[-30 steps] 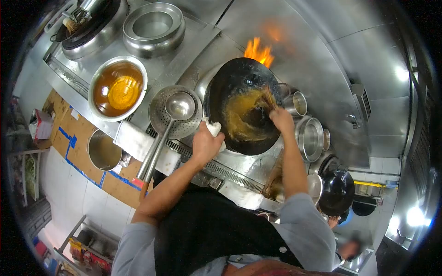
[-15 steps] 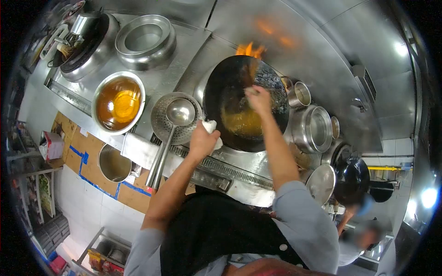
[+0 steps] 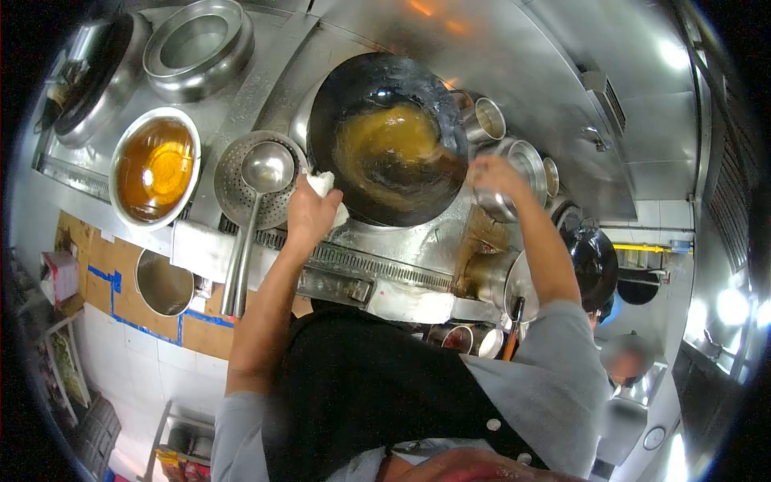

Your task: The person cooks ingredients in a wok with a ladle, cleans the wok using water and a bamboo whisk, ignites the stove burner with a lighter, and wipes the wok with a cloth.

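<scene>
A large black wok (image 3: pixel 442 92) sits on the burner with yellowish, foamy liquid (image 3: pixel 389 136) in it. My left hand (image 3: pixel 312 213) is closed on a folded white cloth (image 3: pixel 321 185) at the wok's left rim. At the right rim, my right hand (image 3: pixel 499 178) grips a brown wok brush (image 3: pixel 446 164), its bristles smeared by motion and reaching into the wok. Left of my left hand, a steel ladle (image 3: pixel 267 167) rests in a perforated strainer (image 3: pixel 233 193), both handles pointing toward me.
A steel bowl (image 3: pixel 119 181) of amber oil stands at the left, a lidded pot (image 3: pixel 201 76) behind it. Several steel pots (image 3: pixel 486 120) line the right side. A second black wok (image 3: pixel 593 261) and another person (image 3: pixel 626 361) are farther right. White cloths (image 3: pixel 409 301) lie along the front edge.
My right hand has swung from over the wok to its right rim with the brush. The liquid has swirled higher in the wok. The flame behind has shrunk. The camera view has shifted.
</scene>
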The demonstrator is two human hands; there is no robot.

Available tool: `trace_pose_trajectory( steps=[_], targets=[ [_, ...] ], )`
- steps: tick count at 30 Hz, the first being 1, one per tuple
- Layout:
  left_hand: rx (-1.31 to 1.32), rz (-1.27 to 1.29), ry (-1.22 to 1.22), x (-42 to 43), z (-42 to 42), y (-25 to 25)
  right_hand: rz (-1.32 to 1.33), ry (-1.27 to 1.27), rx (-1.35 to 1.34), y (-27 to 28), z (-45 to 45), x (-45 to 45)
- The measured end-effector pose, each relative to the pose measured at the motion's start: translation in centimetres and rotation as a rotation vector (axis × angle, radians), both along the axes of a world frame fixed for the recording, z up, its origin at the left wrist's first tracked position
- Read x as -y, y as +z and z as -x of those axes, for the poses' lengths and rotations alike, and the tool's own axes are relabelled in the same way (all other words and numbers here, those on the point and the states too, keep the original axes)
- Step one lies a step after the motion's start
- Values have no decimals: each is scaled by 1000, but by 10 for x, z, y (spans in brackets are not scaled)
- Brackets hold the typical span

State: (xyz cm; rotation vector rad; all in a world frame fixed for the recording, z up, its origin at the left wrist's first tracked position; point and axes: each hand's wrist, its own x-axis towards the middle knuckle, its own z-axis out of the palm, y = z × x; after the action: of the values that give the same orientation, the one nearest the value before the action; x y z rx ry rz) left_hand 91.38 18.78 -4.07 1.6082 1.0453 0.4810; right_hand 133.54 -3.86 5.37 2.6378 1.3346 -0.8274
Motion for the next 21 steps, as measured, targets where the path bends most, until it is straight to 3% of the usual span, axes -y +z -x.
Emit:
trace_pose_trajectory(
  steps=[2, 5, 6, 7, 12, 14, 17, 19, 21],
  targets=[
    [15, 36, 4, 0, 0, 3, -136, 95, 391, 3, -5, -55],
    [40, 98, -11, 0, -1, 10, -174, -17, 398, -18, 45, -65],
    [35, 97, -10, 0, -1, 9, -83, 122, 384, -15, 65, -53],
    [29, 92, -2, -2, 0, 8, -111, 60, 341, -20, 81, -32],
    [-34, 54, -5, -3, -3, 10, -223, -126, 400, -14, 53, -60],
    [-51, 64, 7, -2, -4, 12, -487, -133, 311, -50, 51, -127],
    [-13, 101, 14, 3, -6, -1, -817, -425, -267, -79, 133, -211],
    [-18, 123, 1, 6, -9, -1, -803, -342, -281, -72, 197, -196],
    [-30, 168, -14, 8, -9, 12, -646, -299, -464, -70, 232, -142]
  ],
)
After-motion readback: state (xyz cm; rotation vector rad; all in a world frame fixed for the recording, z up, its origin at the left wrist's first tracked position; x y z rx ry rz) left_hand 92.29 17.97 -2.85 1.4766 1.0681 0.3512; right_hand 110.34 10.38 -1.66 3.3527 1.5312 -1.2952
